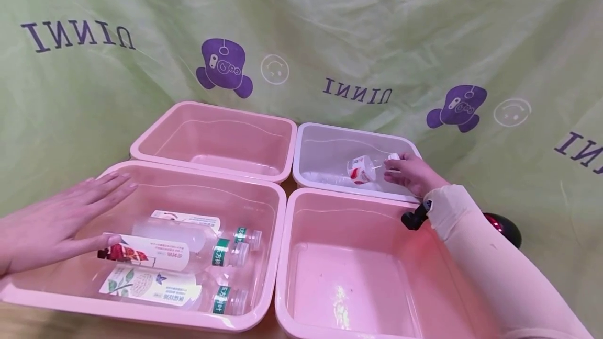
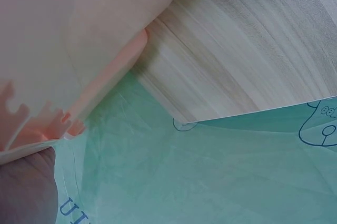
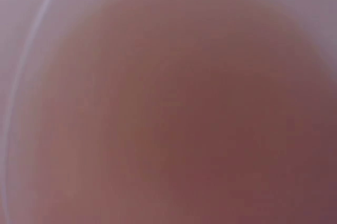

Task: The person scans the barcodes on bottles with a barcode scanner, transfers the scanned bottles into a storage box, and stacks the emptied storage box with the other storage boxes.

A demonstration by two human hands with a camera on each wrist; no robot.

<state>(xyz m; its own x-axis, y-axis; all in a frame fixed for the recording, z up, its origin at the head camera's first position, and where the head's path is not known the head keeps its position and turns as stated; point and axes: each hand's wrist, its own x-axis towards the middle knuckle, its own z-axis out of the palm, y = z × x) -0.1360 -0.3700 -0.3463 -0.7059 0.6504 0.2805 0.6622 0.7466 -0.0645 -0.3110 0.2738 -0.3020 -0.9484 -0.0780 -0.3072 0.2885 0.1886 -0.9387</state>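
Head view: right hand [image 1: 411, 172] pinches a small clear plastic bottle [image 1: 361, 169] by its white cap [image 1: 393, 156], probably as an easy hold, inside the lavender rectangular bin [image 1: 334, 145] near its near-right corner; left hand [image 1: 56, 224], spread and empty, crosses the left edge of a pink rectangular tub [image 1: 141, 314], where three clear labelled bottles [image 1: 162, 252] lie. Left wrist view: wood-grain table [image 2: 253, 50]; fingers unseen. Right wrist view: blur, grip cannot be told

My left grip [image 1: 70, 218] and right grip [image 1: 413, 172], two; pink tubs [image 1: 348, 281], three; white tub [image 1: 336, 146], one; bottles [image 1: 171, 255], three in one pink tub, at least one in the white.
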